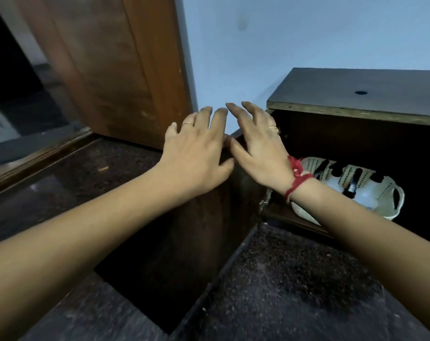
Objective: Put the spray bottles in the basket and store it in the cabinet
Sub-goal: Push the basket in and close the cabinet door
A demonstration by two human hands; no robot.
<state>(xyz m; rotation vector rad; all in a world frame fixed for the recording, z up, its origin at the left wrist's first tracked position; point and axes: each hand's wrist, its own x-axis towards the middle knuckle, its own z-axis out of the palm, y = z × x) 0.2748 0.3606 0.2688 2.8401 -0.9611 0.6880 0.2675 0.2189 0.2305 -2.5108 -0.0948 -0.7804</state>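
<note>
A white perforated basket (391, 190) sits inside the low dark cabinet (351, 112), on its bottom shelf. Several spray bottles (351, 185) with black tops lie in it. The cabinet door (184, 242) stands swung open toward me, seen edge-on. My left hand (196, 153) rests flat on the door's outer side near its top edge. My right hand (255, 143) hovers over the top edge, fingers spread, a red thread on its wrist. Neither hand holds anything. My right forearm hides the basket's left part.
A brown wooden door (115, 70) stands at the back left, next to a pale blue wall (282, 33). The floor (295, 279) is dark speckled stone. The cabinet top has a small round hole (361, 92).
</note>
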